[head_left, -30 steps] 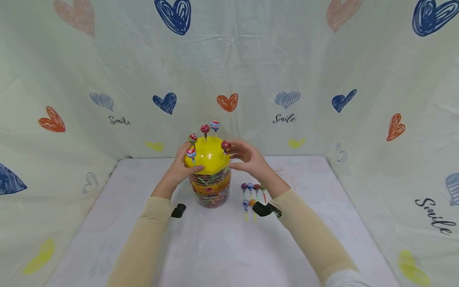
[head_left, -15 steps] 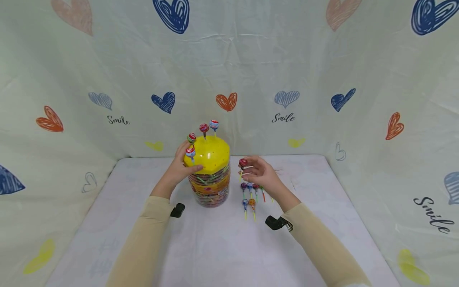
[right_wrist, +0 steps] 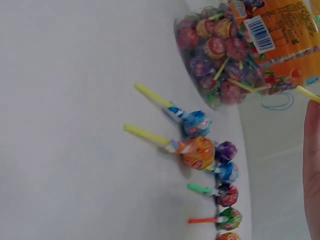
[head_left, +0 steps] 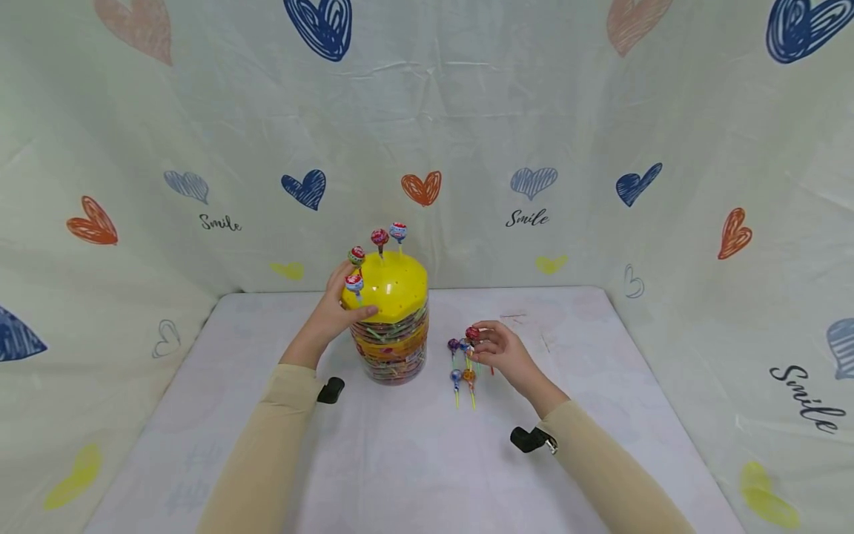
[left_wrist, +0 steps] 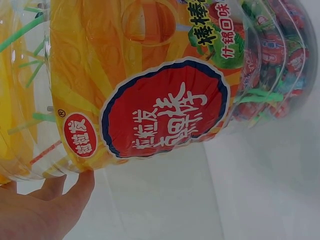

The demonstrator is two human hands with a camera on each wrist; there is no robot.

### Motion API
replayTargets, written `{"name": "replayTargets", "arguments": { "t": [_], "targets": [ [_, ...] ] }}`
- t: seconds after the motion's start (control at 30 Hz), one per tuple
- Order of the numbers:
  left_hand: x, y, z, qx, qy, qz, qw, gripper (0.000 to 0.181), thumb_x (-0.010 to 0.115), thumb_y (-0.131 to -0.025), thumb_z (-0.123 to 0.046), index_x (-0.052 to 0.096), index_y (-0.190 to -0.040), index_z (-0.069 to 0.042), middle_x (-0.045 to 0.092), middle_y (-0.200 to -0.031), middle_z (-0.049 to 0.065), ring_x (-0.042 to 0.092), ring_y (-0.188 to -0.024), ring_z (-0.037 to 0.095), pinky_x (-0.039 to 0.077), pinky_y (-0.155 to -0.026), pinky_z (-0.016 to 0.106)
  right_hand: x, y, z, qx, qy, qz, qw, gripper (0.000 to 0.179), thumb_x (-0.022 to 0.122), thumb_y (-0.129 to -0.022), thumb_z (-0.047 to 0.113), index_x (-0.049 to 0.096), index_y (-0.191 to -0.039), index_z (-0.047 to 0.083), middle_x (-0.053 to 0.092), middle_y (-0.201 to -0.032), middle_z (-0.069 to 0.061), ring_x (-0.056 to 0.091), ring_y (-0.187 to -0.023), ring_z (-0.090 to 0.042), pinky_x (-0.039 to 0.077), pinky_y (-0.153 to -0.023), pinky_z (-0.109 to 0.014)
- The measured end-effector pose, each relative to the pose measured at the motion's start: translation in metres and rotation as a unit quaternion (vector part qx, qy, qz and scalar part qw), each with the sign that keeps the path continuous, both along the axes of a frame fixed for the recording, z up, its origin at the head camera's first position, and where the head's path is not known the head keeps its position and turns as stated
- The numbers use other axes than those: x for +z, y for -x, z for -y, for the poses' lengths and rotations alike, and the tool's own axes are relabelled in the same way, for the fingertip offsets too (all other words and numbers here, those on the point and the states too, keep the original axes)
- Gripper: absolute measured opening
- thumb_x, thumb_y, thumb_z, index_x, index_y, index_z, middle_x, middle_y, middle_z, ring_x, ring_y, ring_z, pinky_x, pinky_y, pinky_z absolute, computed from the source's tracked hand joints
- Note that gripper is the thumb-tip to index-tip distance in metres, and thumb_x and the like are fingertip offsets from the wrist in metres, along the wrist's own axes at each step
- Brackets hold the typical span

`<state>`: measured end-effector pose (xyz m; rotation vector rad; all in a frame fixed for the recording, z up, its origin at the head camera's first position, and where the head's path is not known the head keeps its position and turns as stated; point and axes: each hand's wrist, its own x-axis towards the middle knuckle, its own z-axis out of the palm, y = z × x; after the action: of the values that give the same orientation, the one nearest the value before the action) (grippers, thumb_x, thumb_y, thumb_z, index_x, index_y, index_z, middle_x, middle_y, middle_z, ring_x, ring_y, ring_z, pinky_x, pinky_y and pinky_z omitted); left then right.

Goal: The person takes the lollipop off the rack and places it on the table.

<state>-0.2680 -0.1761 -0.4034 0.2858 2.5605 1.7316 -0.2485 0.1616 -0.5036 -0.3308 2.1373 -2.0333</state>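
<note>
My left hand [head_left: 328, 317] holds the side of a clear plastic candy jar [head_left: 392, 356], its thumb over the yellow lid [head_left: 394, 285]. Several lollipops stand upright in that lid, among them a red lollipop [head_left: 379, 237] and a blue lollipop [head_left: 398, 231]. In the left wrist view, fingertips [left_wrist: 82, 187] press the jar near its orange label [left_wrist: 165, 110]. My right hand [head_left: 503, 350] pinches another red lollipop [head_left: 472, 334] above the lollipops on the table. Part of its yellow stick [right_wrist: 307, 93] shows beside a finger in the right wrist view.
Wrapped lollipops lie in two rows right of the jar. An orange lollipop [right_wrist: 199, 152] and a blue lollipop [right_wrist: 196, 123] form the nearer row; a purple lollipop [right_wrist: 226, 151] and several others form the farther one. A patterned curtain [head_left: 434, 96] hangs behind the white table [head_left: 400, 460].
My right hand has moved away from the lid, rightward and down toward the table lollipops, carrying the red lollipop. My left hand has stayed on the jar.
</note>
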Motion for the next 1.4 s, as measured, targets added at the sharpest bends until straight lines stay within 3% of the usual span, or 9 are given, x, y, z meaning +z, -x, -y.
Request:
{"name": "replayTargets", "arguments": {
  "t": [0.57, 0.87, 1.2, 1.4],
  "targets": [
    [0.002, -0.001, 0.001, -0.001, 0.004, 0.004, 1.0, 0.094, 0.076, -0.086, -0.023, 0.015, -0.157, -0.025, -0.008, -0.162, 0.002, 0.016, -0.144, 0.035, 0.025, -0.114, 0.052, -0.049, -0.01, -0.024, -0.028, -0.071, 0.063, 0.9951, 0.049, 0.069, -0.081, -0.012, 0.057, -0.128, -0.001, 0.054, -0.124, -0.018, 0.067, -0.087, -0.021, 0.057, -0.076, -0.032],
    [0.001, 0.0, 0.001, 0.002, 0.006, 0.002, 1.0, 0.093, 0.076, -0.086, -0.024, 0.016, -0.157, -0.026, -0.006, -0.162, 0.001, 0.017, -0.143, 0.035, 0.027, -0.113, 0.051, -0.067, -0.011, -0.03, -0.007, -0.108, 0.064, 0.992, 0.046, 0.068, -0.082, -0.012, 0.058, -0.126, -0.002, 0.059, -0.12, -0.018, 0.067, -0.084, -0.022, 0.058, -0.073, -0.033],
    [0.0, 0.0, 0.001, 0.008, 0.009, 0.009, 0.9999, 0.094, 0.076, -0.086, -0.024, 0.015, -0.157, -0.027, -0.007, -0.162, 0.001, 0.017, -0.143, 0.035, 0.027, -0.113, 0.051, -0.069, -0.014, -0.025, -0.006, -0.133, 0.067, 0.9889, 0.046, 0.069, -0.083, -0.01, 0.059, -0.127, 0.001, 0.062, -0.113, -0.013, 0.066, -0.078, -0.022, 0.058, -0.069, -0.033],
    [0.001, 0.0, 0.0, 0.006, 0.008, 0.002, 0.9999, 0.093, 0.076, -0.086, -0.021, 0.017, -0.157, -0.025, -0.006, -0.162, 0.002, 0.018, -0.143, 0.035, 0.028, -0.113, 0.05, -0.069, -0.014, -0.024, -0.008, -0.153, 0.068, 0.9859, 0.049, 0.074, -0.081, -0.004, 0.06, -0.128, 0.003, 0.065, -0.097, -0.01, 0.062, -0.068, -0.019, 0.055, -0.062, -0.031]
  ]
}}
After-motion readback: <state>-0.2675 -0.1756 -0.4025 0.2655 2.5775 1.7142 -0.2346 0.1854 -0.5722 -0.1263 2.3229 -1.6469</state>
